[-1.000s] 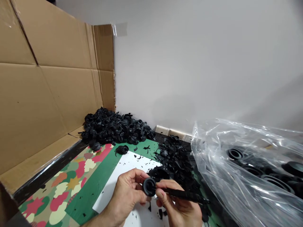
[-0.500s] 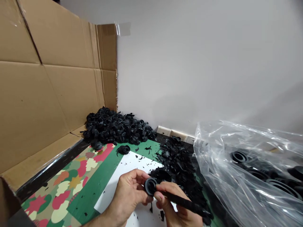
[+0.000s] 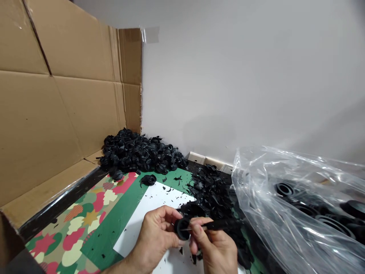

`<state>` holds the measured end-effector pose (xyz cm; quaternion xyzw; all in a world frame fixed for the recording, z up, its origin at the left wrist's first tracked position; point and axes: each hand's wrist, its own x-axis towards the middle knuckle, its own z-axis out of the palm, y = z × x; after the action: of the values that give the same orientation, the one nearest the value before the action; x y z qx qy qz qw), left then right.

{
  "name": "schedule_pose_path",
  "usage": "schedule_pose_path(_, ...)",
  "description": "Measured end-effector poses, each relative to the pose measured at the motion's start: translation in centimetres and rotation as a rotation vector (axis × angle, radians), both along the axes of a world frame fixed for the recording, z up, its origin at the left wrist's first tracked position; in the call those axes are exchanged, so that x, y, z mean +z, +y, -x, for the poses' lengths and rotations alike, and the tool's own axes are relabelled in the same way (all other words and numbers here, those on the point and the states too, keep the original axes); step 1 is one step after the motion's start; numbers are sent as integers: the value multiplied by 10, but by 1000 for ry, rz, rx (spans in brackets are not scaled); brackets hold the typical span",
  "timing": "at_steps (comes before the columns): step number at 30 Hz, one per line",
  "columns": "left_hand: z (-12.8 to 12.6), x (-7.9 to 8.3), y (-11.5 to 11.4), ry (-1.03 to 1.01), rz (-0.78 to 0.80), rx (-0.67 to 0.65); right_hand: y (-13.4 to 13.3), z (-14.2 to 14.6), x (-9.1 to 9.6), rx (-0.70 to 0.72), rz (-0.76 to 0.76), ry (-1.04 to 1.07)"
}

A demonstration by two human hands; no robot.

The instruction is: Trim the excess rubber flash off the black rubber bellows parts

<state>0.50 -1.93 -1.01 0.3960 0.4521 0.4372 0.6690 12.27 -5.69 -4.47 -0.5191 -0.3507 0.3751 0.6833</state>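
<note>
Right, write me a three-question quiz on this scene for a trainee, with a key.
1. Which hand holds the black-handled tool?
2. True or false: the left hand holds a round black piece.
3. Which lies farthest to the right? A: the cardboard; B: the plastic bag; C: the white sheet.

Key: 1. the right hand; 2. true; 3. B.

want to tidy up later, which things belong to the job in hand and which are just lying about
Likely job:
round black part, left hand
slim black tool, right hand
heaped black parts
clear bag of black rings

Likely just lying about:
black scraps
patterned sheet
cardboard
</note>
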Motion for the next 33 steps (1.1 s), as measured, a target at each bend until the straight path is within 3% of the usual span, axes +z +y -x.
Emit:
schedule_pose_path(2, 0, 1, 1, -2, 7, -4, 0, -7, 2, 14, 52, 112)
schedule_pose_path(8, 2, 7, 2, -5, 29, 9, 0, -33, 13, -23, 0, 226)
schedule_pose_path(14, 4, 5, 2, 25, 22, -3, -5, -36, 31, 81, -81, 371)
schedule_pose_path(23, 4, 5, 4, 27, 31, 0, -5, -37, 29, 91, -66, 59)
schedule_pose_path(33, 4, 7, 3, 6, 21, -6, -6, -37, 27, -20, -1, 81)
